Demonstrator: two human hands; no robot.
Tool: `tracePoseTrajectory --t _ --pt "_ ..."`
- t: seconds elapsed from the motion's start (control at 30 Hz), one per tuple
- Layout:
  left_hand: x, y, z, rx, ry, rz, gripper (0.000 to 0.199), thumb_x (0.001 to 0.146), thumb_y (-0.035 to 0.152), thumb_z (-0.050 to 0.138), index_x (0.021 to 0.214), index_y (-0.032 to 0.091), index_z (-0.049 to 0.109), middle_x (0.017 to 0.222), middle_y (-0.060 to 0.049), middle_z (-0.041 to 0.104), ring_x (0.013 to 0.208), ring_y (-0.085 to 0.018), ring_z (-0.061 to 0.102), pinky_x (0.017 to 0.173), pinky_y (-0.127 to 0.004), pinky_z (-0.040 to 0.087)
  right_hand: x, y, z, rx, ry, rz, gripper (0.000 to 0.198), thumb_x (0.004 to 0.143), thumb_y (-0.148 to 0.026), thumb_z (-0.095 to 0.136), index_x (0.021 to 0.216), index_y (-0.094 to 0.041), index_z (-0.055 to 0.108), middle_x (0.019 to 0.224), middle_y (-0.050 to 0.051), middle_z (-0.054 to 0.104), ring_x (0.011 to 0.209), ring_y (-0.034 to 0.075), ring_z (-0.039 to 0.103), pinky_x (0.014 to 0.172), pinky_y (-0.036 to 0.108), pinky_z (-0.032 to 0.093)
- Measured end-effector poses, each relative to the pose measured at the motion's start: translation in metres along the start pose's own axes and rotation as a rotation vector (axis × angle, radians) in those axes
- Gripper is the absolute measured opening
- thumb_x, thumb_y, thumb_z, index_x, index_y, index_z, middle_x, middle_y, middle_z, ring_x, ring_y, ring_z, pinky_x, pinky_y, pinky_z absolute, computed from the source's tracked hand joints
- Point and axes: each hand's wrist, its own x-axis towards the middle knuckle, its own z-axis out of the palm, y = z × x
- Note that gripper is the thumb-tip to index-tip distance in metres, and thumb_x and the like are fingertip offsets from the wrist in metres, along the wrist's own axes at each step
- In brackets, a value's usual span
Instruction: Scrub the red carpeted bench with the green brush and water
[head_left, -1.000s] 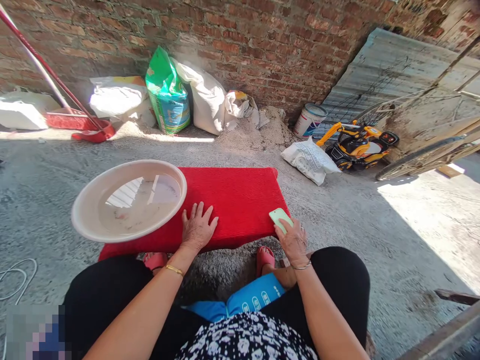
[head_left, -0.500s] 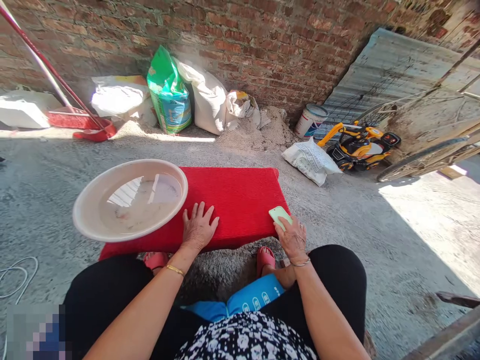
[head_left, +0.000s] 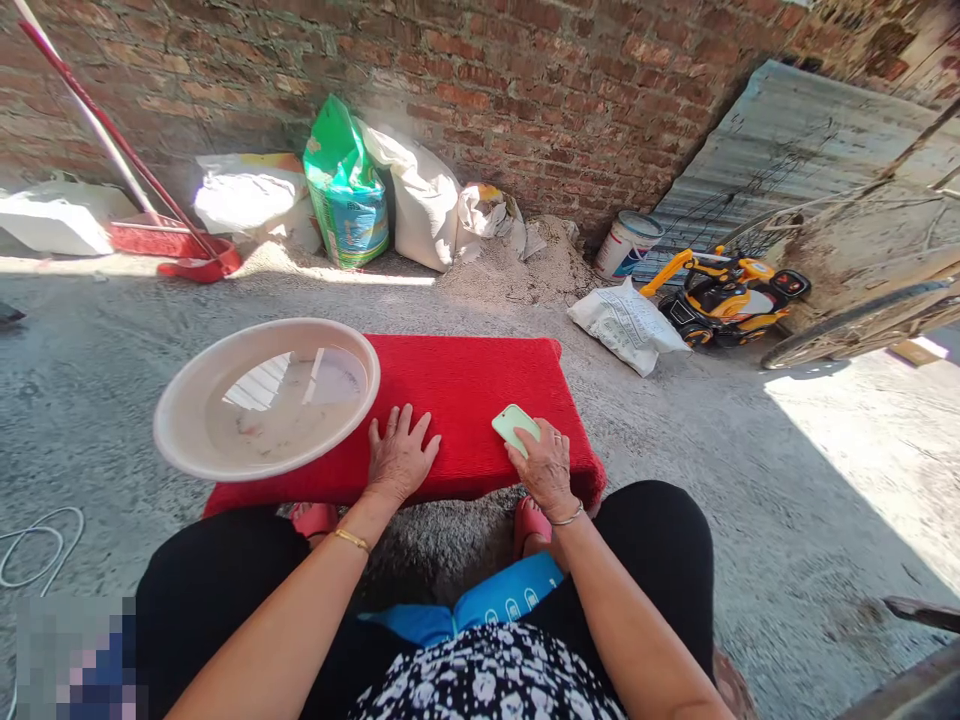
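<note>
My right hand (head_left: 544, 465) grips a pale green scrub brush (head_left: 516, 424) with a small hole near its end. The brush rests back up on the red cloth (head_left: 465, 375), its underside hidden. The cloth covers a low bench or board before my knees. My left hand (head_left: 401, 455) lies flat on the same cloth with fingers spread, just right of a wide pale basin (head_left: 176, 425). Water fills part of the basin, with light reflected on it and small bits inside.
Along the brick wall (head_left: 525, 120) stand a green bag (head_left: 345, 190), white sacks (head_left: 424, 200) and a sand pile (head_left: 525, 270). A red dustpan (head_left: 206, 262) is at left. Right are a bucket (head_left: 628, 245), a toy excavator (head_left: 731, 295) and a wheel (head_left: 855, 325). A hose (head_left: 45, 540) lies left.
My right hand has slid the scrub brush left across the red cloth, away from its right edge. The left hand stays flat on the cloth. The view has shifted slightly.
</note>
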Motion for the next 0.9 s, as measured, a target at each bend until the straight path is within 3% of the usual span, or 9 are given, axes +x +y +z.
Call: tracePoseTrajectory --t 0.07,0.17,0.3,0.37,0.47,0.6,0.9 --pt "0.000 0.000 0.001 -0.015 0.002 -0.004 0.047 0.091 0.044 0.048 0.129 0.022 0.064 0.144 -0.017 0.051 0.135 -0.037 0.043 0.110 -0.063 0.026 0.001 0.016 -0.003 -0.027 -0.042 0.085 0.032 0.089 -0.043 0.059 0.112 -0.026 0.072 0.124 0.014 0.058 0.103 0.026 0.053 0.086 0.037 0.036" --pt "0.000 0.000 0.002 -0.044 0.002 -0.015 0.047 0.090 0.044 0.049 0.129 0.022 0.064 0.145 -0.017 0.050 0.135 -0.037 0.043 0.111 -0.062 0.024 -0.001 0.056 -0.012 -0.090 -0.076 0.321 0.034 0.089 -0.044 0.057 0.110 -0.023 0.073 0.119 0.015 0.060 0.099 0.027 0.055 0.084 0.039 0.037" --pt "0.000 0.000 0.003 -0.053 -0.007 -0.023 0.047 0.090 0.044 0.050 0.130 0.023 0.063 0.146 -0.016 0.050 0.136 -0.037 0.042 0.112 -0.062 0.023 -0.004 0.091 -0.023 -0.118 -0.015 0.548 0.039 0.089 -0.046 0.054 0.110 -0.020 0.073 0.115 0.017 0.062 0.098 0.029 0.055 0.082 0.040 0.038" --pt "0.001 0.000 0.003 -0.042 -0.011 -0.023 0.047 0.090 0.044 0.049 0.130 0.023 0.063 0.146 -0.016 0.050 0.136 -0.037 0.042 0.112 -0.062 0.024 -0.003 0.088 -0.022 -0.078 0.031 0.520 0.040 0.090 -0.048 0.052 0.108 -0.020 0.073 0.114 0.016 0.062 0.098 0.028 0.055 0.083 0.040 0.039" --pt "0.001 0.000 0.002 -0.004 -0.016 -0.015 0.047 0.091 0.045 0.048 0.130 0.023 0.063 0.145 -0.017 0.050 0.135 -0.036 0.042 0.111 -0.062 0.025 0.001 0.066 -0.013 0.011 0.088 0.351 0.039 0.090 -0.050 0.051 0.106 -0.021 0.073 0.116 0.014 0.061 0.099 0.026 0.054 0.085 0.038 0.039" --pt "0.000 0.000 0.001 0.033 -0.014 -0.001 0.047 0.092 0.045 0.046 0.130 0.022 0.062 0.145 -0.017 0.050 0.135 -0.036 0.042 0.110 -0.061 0.027 0.008 0.034 0.000 0.097 0.051 0.193 0.035 0.088 -0.048 0.058 0.105 -0.022 0.072 0.116 0.013 0.058 0.102 0.024 0.052 0.087 0.036 0.039" --pt "0.000 -0.001 0.005 0.001 -0.012 -0.008 0.047 0.091 0.044 0.048 0.130 0.023 0.062 0.146 -0.016 0.049 0.136 -0.036 0.042 0.111 -0.062 0.025 0.000 0.041 -0.003 0.126 -0.090 0.241 0.044 0.085 -0.052 0.062 0.121 -0.026 0.066 0.114 0.010 0.055 0.101 0.023 0.053 0.087 0.036 0.040"
